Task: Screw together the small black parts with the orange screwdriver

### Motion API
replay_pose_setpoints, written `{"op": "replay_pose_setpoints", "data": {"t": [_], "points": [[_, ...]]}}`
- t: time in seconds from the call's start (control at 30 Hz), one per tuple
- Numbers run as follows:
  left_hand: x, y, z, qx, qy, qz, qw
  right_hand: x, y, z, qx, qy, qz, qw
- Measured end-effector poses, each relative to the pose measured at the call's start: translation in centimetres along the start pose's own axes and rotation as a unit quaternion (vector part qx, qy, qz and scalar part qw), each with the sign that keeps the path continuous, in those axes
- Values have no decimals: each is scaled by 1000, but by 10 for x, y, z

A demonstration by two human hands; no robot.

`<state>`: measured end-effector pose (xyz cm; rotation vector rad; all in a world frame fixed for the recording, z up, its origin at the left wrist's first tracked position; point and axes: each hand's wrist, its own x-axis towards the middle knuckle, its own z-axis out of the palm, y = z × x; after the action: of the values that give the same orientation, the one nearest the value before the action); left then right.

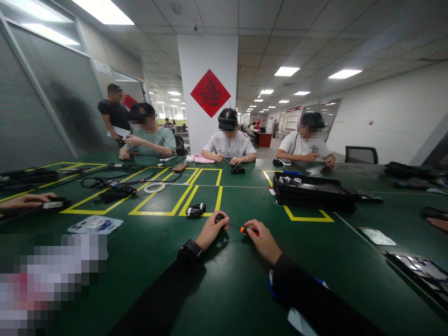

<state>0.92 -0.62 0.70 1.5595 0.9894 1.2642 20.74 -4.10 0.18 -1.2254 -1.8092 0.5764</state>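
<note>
Just in front of me, my left hand (pixel 213 228) is closed around a small black part (pixel 220 218) with a rounded end. Its exact kind does not show. My right hand (pixel 261 238) grips a screwdriver (pixel 242 230) with an orange and black handle. The thin shaft points left, toward the black part; whether its tip touches is too small to tell. Beyond my left hand, two black cylinders with white bands (pixel 196 210) lie side by side on the green table (pixel 238 280).
A long black open case (pixel 311 189) stands at the right, near a metal-faced panel (pixel 423 275). Cables (pixel 115 183) and a white ring (pixel 154 187) lie left. A clear plastic bag (pixel 95 224) is nearer. Co-workers sit across, and another person's hand (pixel 33 200) rests at left.
</note>
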Motion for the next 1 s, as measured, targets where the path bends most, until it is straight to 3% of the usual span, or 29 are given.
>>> {"op": "replay_pose_setpoints", "data": {"t": [0.23,0.47,0.87,1.0], "points": [[0,0,0,-4,-7,3,1000,-1,-9,-4,-17,24,-44,999],[0,-2,1,-10,-20,6,1000,-1,-2,1,11,9,10,1000],[-1,3,1,20,-16,18,999,-1,-6,0,-10,34,-41,999],[-2,5,2,15,-12,9,1000,-1,-4,0,-13,37,-12,999]]}}
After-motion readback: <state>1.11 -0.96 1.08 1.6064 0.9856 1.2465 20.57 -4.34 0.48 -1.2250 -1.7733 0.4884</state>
